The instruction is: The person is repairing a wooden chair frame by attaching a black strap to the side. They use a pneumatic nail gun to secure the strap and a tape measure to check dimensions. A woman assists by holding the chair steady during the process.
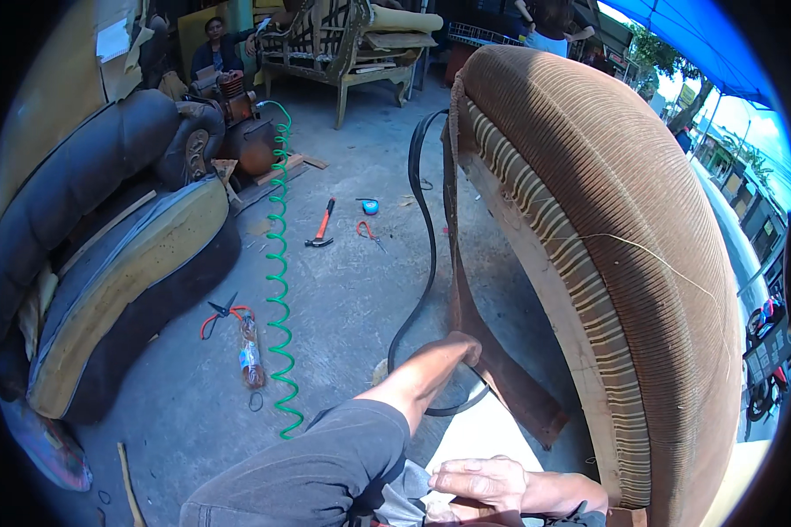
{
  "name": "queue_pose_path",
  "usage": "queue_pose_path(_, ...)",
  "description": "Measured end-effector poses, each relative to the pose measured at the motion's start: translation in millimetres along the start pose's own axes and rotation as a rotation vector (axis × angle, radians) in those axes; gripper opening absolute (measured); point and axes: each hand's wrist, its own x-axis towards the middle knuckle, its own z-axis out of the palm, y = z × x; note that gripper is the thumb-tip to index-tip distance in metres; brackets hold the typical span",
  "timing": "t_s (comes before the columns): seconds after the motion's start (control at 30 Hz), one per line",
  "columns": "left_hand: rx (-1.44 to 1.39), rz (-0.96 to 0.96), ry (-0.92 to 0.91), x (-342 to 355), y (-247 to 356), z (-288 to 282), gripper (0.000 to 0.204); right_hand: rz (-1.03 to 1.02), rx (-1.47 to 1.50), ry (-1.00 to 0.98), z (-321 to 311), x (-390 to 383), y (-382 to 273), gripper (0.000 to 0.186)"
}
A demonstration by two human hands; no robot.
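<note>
At the lower edge, my right hand (483,480) is closed, its fingers curled toward the left; whatever it grips is hidden. Under it, fingers that seem to be my left hand (446,511) show only in part. Bunched grey cloth (404,490) lies against the hands. To their right stands a large curved upholstered piece (624,193) in ribbed brown fabric, with a striped pleated band (580,290) along a pale wooden frame (536,246). A loose thread (664,259) crosses the ribbed cover. A long brown fabric strip (501,369) hangs down from its far end to the floor.
On the concrete floor lie a hammer (323,224), tape measure (369,206), small orange-handled tool (371,234), scissors (224,309) and a bottle (250,356). A green coiled hose (277,263) and black cord (431,220) cross it. Left is a dismantled sofa (132,290); a person (218,54) sits behind.
</note>
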Motion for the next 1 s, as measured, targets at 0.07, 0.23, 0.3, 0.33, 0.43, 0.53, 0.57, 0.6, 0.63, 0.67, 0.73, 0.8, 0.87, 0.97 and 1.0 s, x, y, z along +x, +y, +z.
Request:
queue_pose_path(0.07, -0.011, 0.022, 0.080, -27, -15, -9, 0.021, 0.303, 0.037, -0.166, -33, 31, 5, 0.046)
queue_pose_path(0.23, -0.169, 0.127, 0.519, -161, -56, -35, 0.023, 1.372, -0.249, -0.641, 10, -126, 75, 0.040)
queue_pose_path(0.3, -0.244, -0.102, 0.207, -246, -66, 47, 0.029, 1.474, -0.111, -1.146, -10, -146, 47, 0.037)
queue_pose_path(0.33, -0.357, -0.151, 0.144, -286, -48, 95, 0.028, 1.558, 0.023, -1.212, -31, -167, 0, 0.041)
queue_pose_path(0.43, -0.423, -0.436, 0.222, -419, -87, 138, 0.030, 1.857, 0.110, -1.283, -31, -210, -73, 0.055)
queue_pose_path(0.53, -0.561, -0.558, -0.156, -607, -41, 212, 0.028, 2.034, 0.228, -0.894, -71, -120, -98, 0.050)
queue_pose_path(0.57, -0.592, -0.525, -0.386, -671, -18, 207, 0.032, 2.178, 0.282, -0.537, -88, -75, -107, 0.049)
queue_pose_path(0.6, -0.750, -0.568, -0.530, -729, 4, 204, 0.036, 2.143, 0.232, -0.644, -98, -47, -107, 0.046)
queue_pose_path(0.63, -0.860, -0.611, -0.614, -780, 21, 197, 0.036, 2.106, 0.184, -0.751, -102, -24, -105, 0.044)
queue_pose_path(0.67, -0.922, -0.676, -0.629, -830, 29, 178, 0.036, 1.996, 0.149, -0.929, -108, 6, -98, 0.039)
queue_pose_path(0.73, -1.044, -0.803, -0.589, -913, 40, 151, 0.036, 1.853, 0.242, -1.103, -116, 53, -86, 0.032)
queue_pose_path(0.8, -1.167, -0.913, -0.495, -971, 50, 124, 0.036, 1.244, 0.230, -1.126, -106, 67, -46, 0.028)
queue_pose_path(0.87, -1.261, -1.002, -0.374, -1009, 53, 102, 0.035, 1.983, 0.349, -0.731, -110, 170, 0, 0.028)
queue_pose_path(0.97, -1.372, -1.070, -0.140, -1024, 42, 64, 0.035, 1.991, 0.566, -0.401, -144, 310, 39, 0.032)
queue_pose_path(1.0, -1.381, -1.068, -0.059, -1022, 30, 45, 0.035, 1.831, 0.393, -0.580, -149, 318, 39, 0.033)
